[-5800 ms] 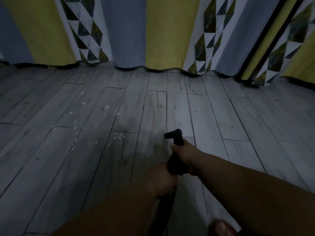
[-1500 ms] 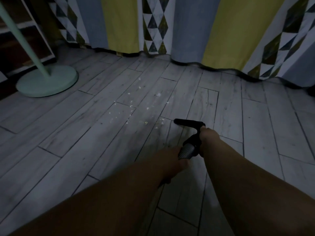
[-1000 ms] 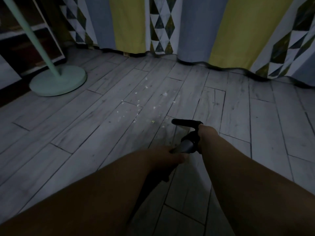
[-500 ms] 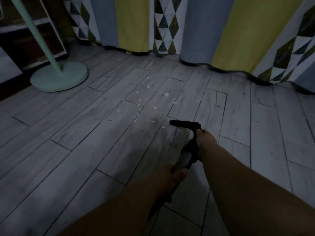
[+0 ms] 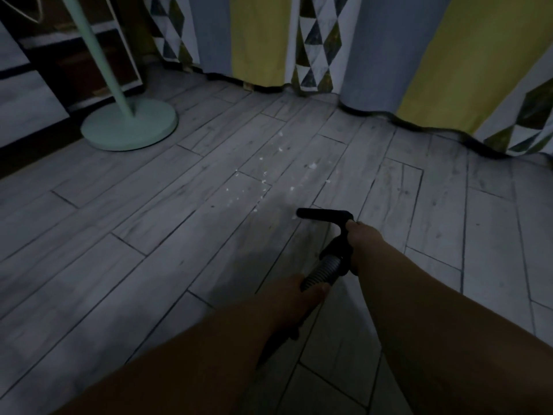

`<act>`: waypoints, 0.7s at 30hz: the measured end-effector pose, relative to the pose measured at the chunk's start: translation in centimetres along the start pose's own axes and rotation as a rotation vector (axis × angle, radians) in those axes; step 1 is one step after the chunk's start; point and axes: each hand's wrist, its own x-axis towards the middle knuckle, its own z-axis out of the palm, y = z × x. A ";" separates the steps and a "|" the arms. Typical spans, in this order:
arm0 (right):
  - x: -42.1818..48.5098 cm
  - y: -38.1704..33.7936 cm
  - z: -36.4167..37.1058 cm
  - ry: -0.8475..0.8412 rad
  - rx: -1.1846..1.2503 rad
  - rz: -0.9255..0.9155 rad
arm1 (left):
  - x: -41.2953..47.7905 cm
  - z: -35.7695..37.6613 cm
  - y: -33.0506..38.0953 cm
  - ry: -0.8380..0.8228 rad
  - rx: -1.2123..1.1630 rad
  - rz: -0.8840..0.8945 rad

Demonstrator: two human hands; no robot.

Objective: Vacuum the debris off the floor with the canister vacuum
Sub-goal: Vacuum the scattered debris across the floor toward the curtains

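A black vacuum nozzle (image 5: 323,215) lies flat on the grey plank floor (image 5: 149,250), its head pointing left. Small white debris (image 5: 263,181) is scattered just beyond it, up and to the left. My right hand (image 5: 363,241) grips the black nozzle neck. Behind it, my left hand (image 5: 302,295) holds the ribbed grey hose (image 5: 321,271). The canister itself is out of view.
A mint-green stand with a round base (image 5: 131,127) rises at the upper left, beside a dark shelf unit (image 5: 74,55). Long curtains (image 5: 374,49) in grey, yellow and a triangle pattern hang to the floor along the back.
The view has swung left, bringing the green stand and shelf in. The nozzle has moved toward the debris, and some flecks nearest the nozzle are gone.
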 end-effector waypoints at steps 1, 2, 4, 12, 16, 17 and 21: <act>-0.1 0.0 0.2 -0.011 -0.005 -0.001 | -0.2 -0.2 0.1 -0.003 -0.001 -0.005; -0.2 0.0 0.5 -0.022 -0.001 -0.003 | -0.4 -0.3 0.0 -0.002 0.007 -0.010; -0.4 0.1 1.0 -0.032 0.008 -0.021 | -0.8 -0.6 -0.1 0.012 0.023 -0.026; -0.8 -0.4 2.8 -0.061 -0.008 -0.090 | -1.6 -1.5 -0.6 0.046 -0.002 -0.037; -0.2 -1.5 2.9 -0.085 -0.036 -0.079 | -1.2 -2.2 -0.1 0.040 -0.030 -0.031; 0.0 -1.7 2.9 -0.088 -0.040 -0.076 | -1.0 -2.4 0.0 0.038 -0.035 -0.031; 0.7 -2.4 3.4 -0.085 -0.045 -0.069 | -0.2 -2.9 0.4 0.040 -0.046 -0.042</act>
